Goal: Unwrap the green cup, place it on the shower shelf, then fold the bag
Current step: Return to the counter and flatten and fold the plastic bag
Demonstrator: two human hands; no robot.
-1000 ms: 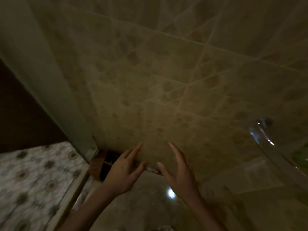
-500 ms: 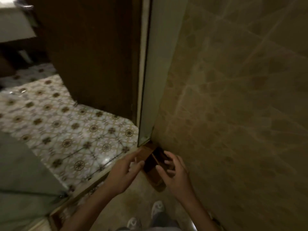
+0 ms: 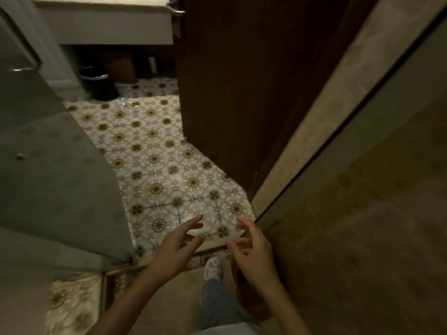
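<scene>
Swinging off the beige tiled shower wall toward the patterned floor tiles.
Left hand and right hand hovering spread, holding nothing; green cup, bag out of view; apparently going for them.

You see a floor of white tiles with gold-and-brown floral medallions, a dark brown door, a black bin, and beige marbled wall tiles.

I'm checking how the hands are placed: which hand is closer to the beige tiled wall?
The right hand: it hovers beside the beige tiled wall. The left hand is further off, above the patterned floor.
</scene>
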